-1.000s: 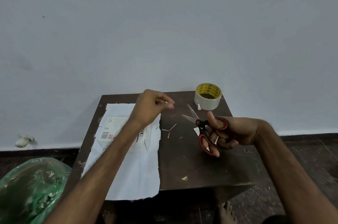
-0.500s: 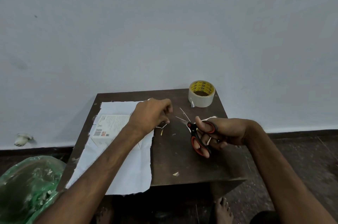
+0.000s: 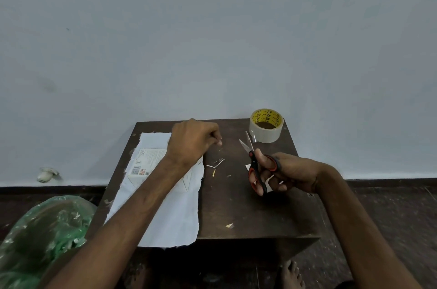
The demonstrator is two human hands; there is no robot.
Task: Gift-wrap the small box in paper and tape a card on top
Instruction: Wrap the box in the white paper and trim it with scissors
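Bare foot (image 3: 289,274) on the floor at the near edge, under the worktop (image 3: 248,213). Green plastic bag (image 3: 47,229) near-left on the floor, beside the worktop.

Paper (image 3: 170,213) lies flat on the left half of the worktop, with its near edge hanging slightly over the front. The small box (image 3: 144,163) lies flat on the far part of that sheet, barcode label up. It is unwrapped, and my left forearm crosses over its right side.

Right hand (image 3: 288,173) is over the right half of the worktop. Grip is closed through the handles of the red-and-black scissors (image 3: 256,169). The blades are slightly apart, tips pointing away toward the tape roll (image 3: 266,125). A white piece (image 3: 247,167) lies under that hand, mostly hidden.

Paper scraps (image 3: 216,163) sit mid-worktop between my hands, just right of the paper's edge.

Left hand (image 3: 191,142) is held over the far edge of the paper, knuckles up. Grip is narrow, fingertips pressed together. It may be pinching something thin and clear, but I can't tell from this angle.

The tape roll stands on the far right corner, yellow core up, close to the scissor tips but not touching them.

A small white object (image 3: 47,174) sits at the base of the wall (image 3: 212,40), far left.
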